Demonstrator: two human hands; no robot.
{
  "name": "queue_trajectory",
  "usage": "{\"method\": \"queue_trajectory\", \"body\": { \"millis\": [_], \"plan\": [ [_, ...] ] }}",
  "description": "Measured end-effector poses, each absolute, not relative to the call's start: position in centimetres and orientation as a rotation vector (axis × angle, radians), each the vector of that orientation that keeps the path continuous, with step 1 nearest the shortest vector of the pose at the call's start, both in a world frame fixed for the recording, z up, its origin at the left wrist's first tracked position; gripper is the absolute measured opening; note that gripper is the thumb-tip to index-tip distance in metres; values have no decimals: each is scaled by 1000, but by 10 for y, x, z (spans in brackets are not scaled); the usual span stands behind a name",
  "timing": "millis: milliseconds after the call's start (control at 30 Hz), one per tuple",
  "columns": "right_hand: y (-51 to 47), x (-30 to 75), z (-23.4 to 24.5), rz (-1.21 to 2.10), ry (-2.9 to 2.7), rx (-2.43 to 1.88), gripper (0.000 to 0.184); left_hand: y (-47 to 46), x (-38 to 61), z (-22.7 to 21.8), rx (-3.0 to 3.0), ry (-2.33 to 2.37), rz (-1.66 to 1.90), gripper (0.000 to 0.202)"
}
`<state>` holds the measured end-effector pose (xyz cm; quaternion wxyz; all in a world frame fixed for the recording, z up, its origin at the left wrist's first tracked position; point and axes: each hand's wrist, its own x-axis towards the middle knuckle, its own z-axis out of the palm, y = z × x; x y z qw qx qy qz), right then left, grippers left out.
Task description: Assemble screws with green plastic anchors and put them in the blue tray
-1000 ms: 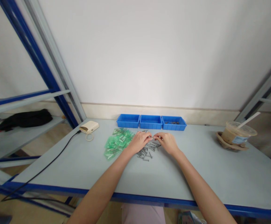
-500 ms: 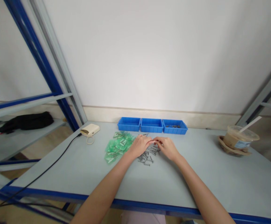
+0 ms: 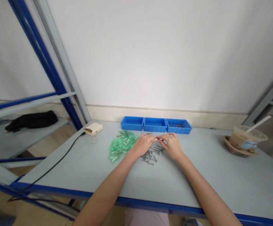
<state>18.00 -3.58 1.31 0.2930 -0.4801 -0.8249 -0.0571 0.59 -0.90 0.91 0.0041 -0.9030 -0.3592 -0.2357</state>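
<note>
My left hand (image 3: 144,143) and my right hand (image 3: 172,145) meet fingertip to fingertip above a pile of grey screws (image 3: 151,154) on the pale table (image 3: 197,175). Both hands have their fingers pinched together on a small piece held between them, too small to name. Left of my left hand lies a heap of small green plastic bags (image 3: 121,144). Behind the hands stand three blue trays (image 3: 155,124) in a row; the right tray (image 3: 178,126) holds some dark small parts.
A cream-coloured device (image 3: 93,129) with a black cable (image 3: 54,165) lies at the back left. A plastic cup with a straw (image 3: 246,140) stands on a holder at the right. A blue shelf frame (image 3: 44,59) rises at the left, with a black cloth (image 3: 31,120) on its shelf.
The hands have stayed pinched together over the screws. The view has shifted a little, so everything sits slightly to the right.
</note>
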Motion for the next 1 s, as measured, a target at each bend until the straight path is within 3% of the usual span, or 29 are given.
{"method": "queue_trajectory", "body": {
  "millis": [133, 267, 533, 700, 833, 1000],
  "plan": [
    [-33, 179, 12, -177, -2226, -1286, 22, -7, 5, 10, -2833, -1209, -820, 35],
    [-12, 204, 27, -211, -2136, -1476, 23, -1, -3, 10, -2712, -1332, -950, 25],
    [10, 252, 40, -569, -1729, -1801, 29, 3, -6, -3, -2599, -1356, -686, 20],
    [-8, 201, 6, -401, -2101, -1634, 24, 4, -2, -5, -2608, -1261, -652, 7],
    [-16, 168, -6, -315, -2387, -1434, 22, 4, -2, -6, -2605, -1219, -580, 12],
    [-20, 162, -4, -252, -2329, -1506, 10, -1, 4, -4, -2618, -1110, -517, 19]
  ]
}}
